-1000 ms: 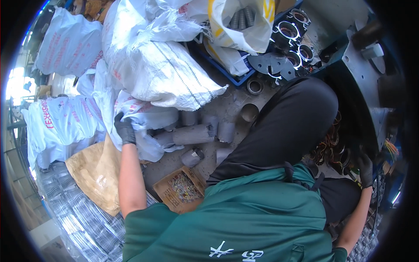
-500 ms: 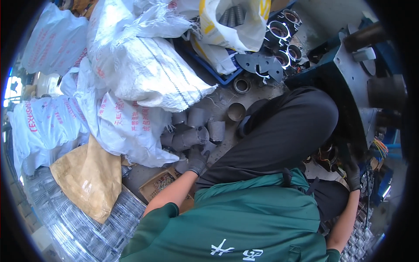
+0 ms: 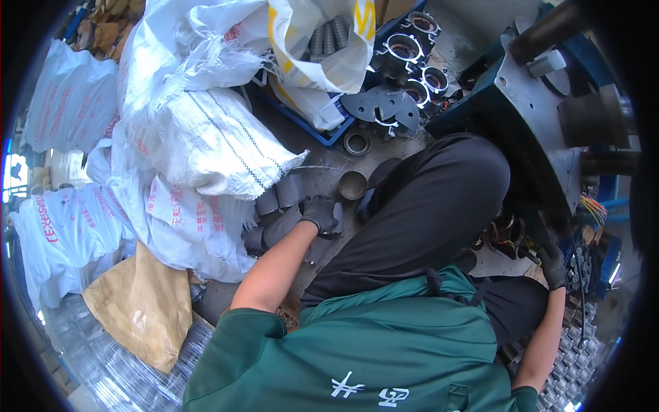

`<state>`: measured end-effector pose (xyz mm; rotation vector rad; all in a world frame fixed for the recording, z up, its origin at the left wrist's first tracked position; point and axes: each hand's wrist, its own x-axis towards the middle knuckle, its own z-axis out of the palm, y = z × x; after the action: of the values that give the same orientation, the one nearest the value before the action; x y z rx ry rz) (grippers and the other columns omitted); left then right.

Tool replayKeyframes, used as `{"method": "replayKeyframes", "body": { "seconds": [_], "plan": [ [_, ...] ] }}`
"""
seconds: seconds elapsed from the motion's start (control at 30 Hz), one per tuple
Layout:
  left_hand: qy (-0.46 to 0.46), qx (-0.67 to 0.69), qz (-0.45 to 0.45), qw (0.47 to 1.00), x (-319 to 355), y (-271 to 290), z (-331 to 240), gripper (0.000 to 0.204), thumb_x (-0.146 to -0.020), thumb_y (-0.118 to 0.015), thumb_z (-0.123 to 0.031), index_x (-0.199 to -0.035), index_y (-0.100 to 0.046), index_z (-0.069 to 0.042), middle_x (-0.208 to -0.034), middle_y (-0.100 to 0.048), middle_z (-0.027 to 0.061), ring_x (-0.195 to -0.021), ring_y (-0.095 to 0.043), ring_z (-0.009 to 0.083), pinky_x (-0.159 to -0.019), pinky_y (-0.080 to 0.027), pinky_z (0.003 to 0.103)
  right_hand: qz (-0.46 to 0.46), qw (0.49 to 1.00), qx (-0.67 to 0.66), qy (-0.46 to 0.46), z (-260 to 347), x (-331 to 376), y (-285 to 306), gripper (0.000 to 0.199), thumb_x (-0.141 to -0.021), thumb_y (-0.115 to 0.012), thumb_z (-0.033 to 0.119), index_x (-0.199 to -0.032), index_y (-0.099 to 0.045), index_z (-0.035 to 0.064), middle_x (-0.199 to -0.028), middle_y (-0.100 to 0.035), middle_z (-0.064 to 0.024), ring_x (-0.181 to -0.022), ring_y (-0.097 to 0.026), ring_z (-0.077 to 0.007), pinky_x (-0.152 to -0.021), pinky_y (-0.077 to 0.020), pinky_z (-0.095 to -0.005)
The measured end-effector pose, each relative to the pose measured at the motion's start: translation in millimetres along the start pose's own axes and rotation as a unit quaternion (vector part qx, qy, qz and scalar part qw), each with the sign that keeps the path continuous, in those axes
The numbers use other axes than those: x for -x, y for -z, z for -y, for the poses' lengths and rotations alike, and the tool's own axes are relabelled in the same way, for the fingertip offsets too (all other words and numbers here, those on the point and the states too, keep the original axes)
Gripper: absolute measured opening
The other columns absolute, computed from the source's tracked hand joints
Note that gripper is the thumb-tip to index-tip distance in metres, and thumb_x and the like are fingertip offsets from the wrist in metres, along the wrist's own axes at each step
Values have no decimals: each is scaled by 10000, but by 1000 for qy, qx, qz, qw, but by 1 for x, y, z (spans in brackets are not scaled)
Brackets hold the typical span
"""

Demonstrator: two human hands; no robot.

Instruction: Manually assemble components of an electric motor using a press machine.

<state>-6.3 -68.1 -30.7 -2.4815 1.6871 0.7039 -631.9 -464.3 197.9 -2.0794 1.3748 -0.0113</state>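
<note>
My left hand (image 3: 320, 213), in a dark glove, reaches down onto the pile of dull grey cylinders on the floor. Its fingers curl over a short grey cylinder (image 3: 337, 218) at the pile's right side and hide most of it. Other grey cylinders (image 3: 290, 190) lie against the hand and under the white sacks. Off to the right, my right hand (image 3: 551, 264), also gloved, is beside my bent leg, below the dark machine. Its fingers merge with the dark parts there, so whether it holds anything is hidden. A round motor part with coloured wires (image 3: 509, 232) sits nearby.
White woven sacks (image 3: 230, 147) bulge at the left, above a brown paper sheet (image 3: 141, 305). An upright metal cup (image 3: 352, 185) and a ring (image 3: 357, 143) stand ahead of my knee. Motor housings (image 3: 403, 48) fill the back. A heavy machine (image 3: 542, 117) overhangs at right.
My left hand has moved forward from the near edge of the pile onto the right-hand cylinder. The whole view has shifted slightly. My right hand stays by the machine.
</note>
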Motion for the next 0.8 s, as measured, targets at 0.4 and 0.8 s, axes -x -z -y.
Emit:
{"method": "replayKeyframes", "body": {
  "seconds": [0.4, 0.8],
  "plan": [
    [6, -14, -115, 993, -49, 36, 32, 340, -943, -608, -189, -1261, -698, -106, -1284, -686, 209, -1200, -661, 398, -1028, -515, 520, -45, 998, 36, -12, 35, -2, 13, 192, -988, -663, 28, -1166, -713, -22, -1074, -753, -136, -996, -700, -228, -912, -539, -349],
    [-162, 552, -248, 779, 8, 198, -25, 250, -903, -702, 82, -1131, -679, -17, -1148, -677, 115, -1015, -685, 246, -933, -554, 352, 94, 855, -27, 510, 481, -124, -137, 526, -903, -794, 160, -1375, -627, -2, -1335, -655, -203, -1216, -669, -329, -1037, -542, -409]
  ]
}}
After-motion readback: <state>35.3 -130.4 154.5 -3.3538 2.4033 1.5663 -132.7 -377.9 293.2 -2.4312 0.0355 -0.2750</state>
